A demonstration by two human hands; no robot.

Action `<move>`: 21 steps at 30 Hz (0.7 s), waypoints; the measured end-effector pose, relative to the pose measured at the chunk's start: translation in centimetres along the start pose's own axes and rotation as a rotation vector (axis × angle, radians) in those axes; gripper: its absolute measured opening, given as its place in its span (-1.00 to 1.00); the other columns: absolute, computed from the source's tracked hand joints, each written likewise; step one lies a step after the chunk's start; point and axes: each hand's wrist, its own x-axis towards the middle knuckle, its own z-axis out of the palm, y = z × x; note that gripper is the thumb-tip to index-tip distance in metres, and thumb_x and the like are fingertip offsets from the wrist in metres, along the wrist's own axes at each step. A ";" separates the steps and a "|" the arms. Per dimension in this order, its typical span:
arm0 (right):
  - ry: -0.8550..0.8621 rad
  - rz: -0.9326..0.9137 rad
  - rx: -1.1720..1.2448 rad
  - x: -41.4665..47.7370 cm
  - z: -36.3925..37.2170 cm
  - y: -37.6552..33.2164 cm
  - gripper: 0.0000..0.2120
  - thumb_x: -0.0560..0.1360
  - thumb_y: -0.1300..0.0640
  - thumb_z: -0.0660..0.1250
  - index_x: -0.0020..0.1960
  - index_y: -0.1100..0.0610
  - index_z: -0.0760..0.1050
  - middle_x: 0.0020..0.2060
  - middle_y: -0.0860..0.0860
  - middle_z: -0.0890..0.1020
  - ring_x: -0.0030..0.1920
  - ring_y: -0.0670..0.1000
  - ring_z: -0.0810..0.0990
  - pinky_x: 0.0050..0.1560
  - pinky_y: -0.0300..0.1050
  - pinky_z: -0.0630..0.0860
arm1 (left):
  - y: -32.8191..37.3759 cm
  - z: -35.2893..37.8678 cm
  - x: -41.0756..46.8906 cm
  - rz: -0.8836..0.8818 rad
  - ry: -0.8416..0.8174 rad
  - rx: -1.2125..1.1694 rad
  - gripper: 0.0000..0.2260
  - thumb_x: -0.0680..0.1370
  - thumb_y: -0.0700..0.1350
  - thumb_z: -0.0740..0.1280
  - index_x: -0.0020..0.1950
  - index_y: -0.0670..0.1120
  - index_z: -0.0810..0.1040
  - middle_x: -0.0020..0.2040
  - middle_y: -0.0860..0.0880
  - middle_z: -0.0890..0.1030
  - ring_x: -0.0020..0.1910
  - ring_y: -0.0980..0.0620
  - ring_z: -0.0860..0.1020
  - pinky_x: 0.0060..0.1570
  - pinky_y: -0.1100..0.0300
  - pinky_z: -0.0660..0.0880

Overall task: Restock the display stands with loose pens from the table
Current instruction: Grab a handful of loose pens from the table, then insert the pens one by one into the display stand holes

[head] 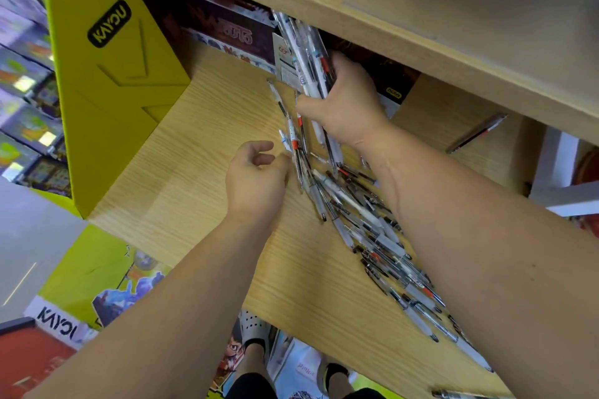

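A long heap of loose pens (372, 230), mostly clear and white with black and red parts, lies on the wooden table (181, 185). My right hand (346, 104) grips a bundle of pens (304, 52) that points up towards the back, under the shelf. My left hand (256, 181) rests at the upper end of the heap with curled fingers touching a pen there; whether it holds that pen is hidden. No display stand is plainly in view.
A yellow KAYOU cardboard display (107, 74) stands at the table's left. Dark printed boxes (227, 29) line the back under a wooden shelf (421, 26). One stray pen (476, 133) lies at the right. Feet and the floor show below the table's near edge.
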 end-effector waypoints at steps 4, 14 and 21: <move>-0.079 0.020 0.021 -0.1 0.7 -0.7 -0.70 0.34 0.10 0.52 0.03 0.09 0.55 -0.18 -0.02 0.67 -0.22 -0.07 0.63 -0.18 -0.13 0.57 | 1.3 -0.9 -0.3 -0.005 -0.011 -0.052 -0.81 0.55 -0.08 0.47 0.13 0.03 0.58 -0.11 0.05 0.56 -0.24 0.11 0.53 -0.23 0.24 0.45; -0.388 0.224 0.234 -5.4 1.4 -2.5 -0.68 0.38 0.16 0.51 0.11 0.18 0.59 -0.22 0.02 0.57 -0.20 -0.03 0.56 -0.11 -0.06 0.50 | 5.1 -5.2 -1.3 0.008 -0.123 -0.149 -0.87 0.63 0.03 0.34 0.13 0.02 0.56 -0.02 0.00 0.60 -0.22 0.06 0.52 -0.22 0.12 0.46; -0.397 0.481 0.475 -14.7 -0.6 -5.2 -0.74 0.47 0.27 0.49 0.11 0.10 0.56 -0.15 0.08 0.58 -0.16 0.04 0.56 -0.09 0.00 0.51 | 6.7 -8.5 -5.5 0.056 -0.191 -0.092 -0.79 0.58 0.02 0.42 0.18 0.02 0.56 -0.05 -0.07 0.54 -0.30 0.09 0.52 -0.27 0.12 0.46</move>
